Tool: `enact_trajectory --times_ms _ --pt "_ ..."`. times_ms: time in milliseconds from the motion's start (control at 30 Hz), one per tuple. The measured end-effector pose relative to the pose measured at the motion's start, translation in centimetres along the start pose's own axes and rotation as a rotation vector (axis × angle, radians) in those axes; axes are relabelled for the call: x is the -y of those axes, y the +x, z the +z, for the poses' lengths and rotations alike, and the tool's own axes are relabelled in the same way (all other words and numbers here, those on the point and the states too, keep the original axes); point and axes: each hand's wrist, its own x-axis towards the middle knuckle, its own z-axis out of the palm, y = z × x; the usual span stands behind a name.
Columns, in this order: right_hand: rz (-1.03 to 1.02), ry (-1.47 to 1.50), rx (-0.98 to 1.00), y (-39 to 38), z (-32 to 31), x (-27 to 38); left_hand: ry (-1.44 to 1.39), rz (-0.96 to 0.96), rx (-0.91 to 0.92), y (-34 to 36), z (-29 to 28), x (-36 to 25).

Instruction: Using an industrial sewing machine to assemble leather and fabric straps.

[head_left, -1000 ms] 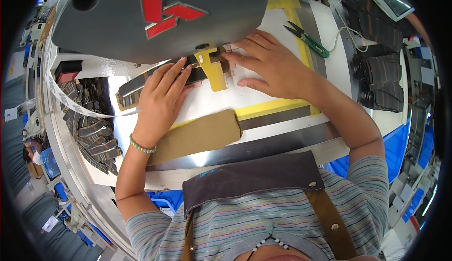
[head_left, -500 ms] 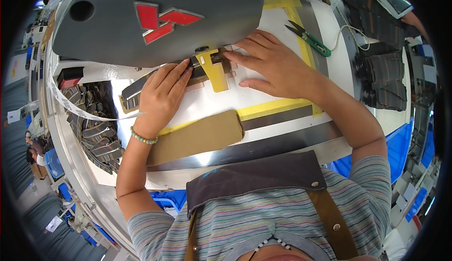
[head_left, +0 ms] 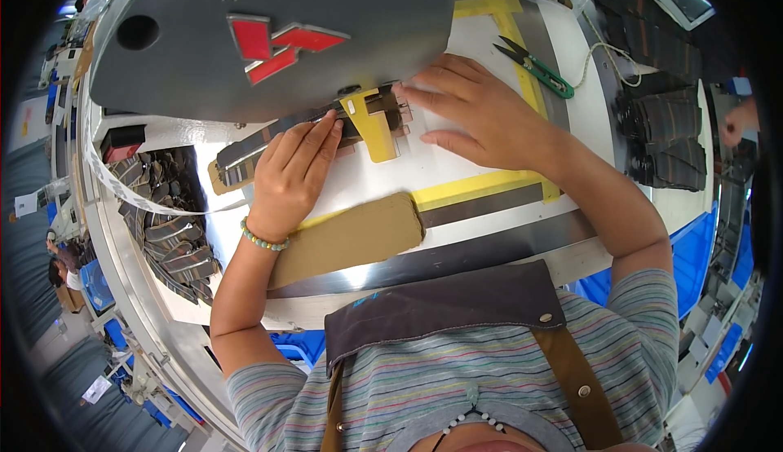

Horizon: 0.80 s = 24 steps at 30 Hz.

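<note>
My left hand [head_left: 294,167] lies with fingers stretched out, its fingertips pressing on a dark striped fabric strip [head_left: 245,158] left of the yellow guide piece [head_left: 375,130]. The strip runs under a large grey sewing machine head [head_left: 188,52]; the needle area is hidden by it. A brown edge shows beneath the strip's left end. To the right of the guide, my right hand [head_left: 481,114] is open, thumb apart, its index fingertip close to the strip's right end. Neither hand grasps anything. Nearer to me lies a flat brown fabric piece [head_left: 351,236].
Green-handled thread snips [head_left: 538,69] lie at the right beside a white cord [head_left: 603,48]. Stacks of dark striped pieces [head_left: 665,138] stand far right, and more pieces [head_left: 171,236] fill the left side. A white tape [head_left: 122,195] hangs at left. Another person's hand [head_left: 738,122] shows at the right rim.
My left hand has slid a little right and nearer to me along the strip. My right fingers have shifted slightly. The other person's hand at the right rim has moved nearer.
</note>
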Motion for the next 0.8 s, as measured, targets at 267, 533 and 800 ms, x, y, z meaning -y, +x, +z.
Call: enact_trajectory --times_ms 267,533,800 --pt "-0.077 -0.065 0.108 0.1 -0.1 0.6 -0.154 -0.091 0.079 0.1 -0.1 0.2" --pt "-0.05 -0.068 0.129 -0.1 0.2 0.6 -0.373 -0.303 0.231 -0.2 -1.5 1.8" --pt "-0.039 -0.1 0.166 -0.1 0.2 0.6 -0.424 -0.282 0.217 -0.2 -1.4 1.9"
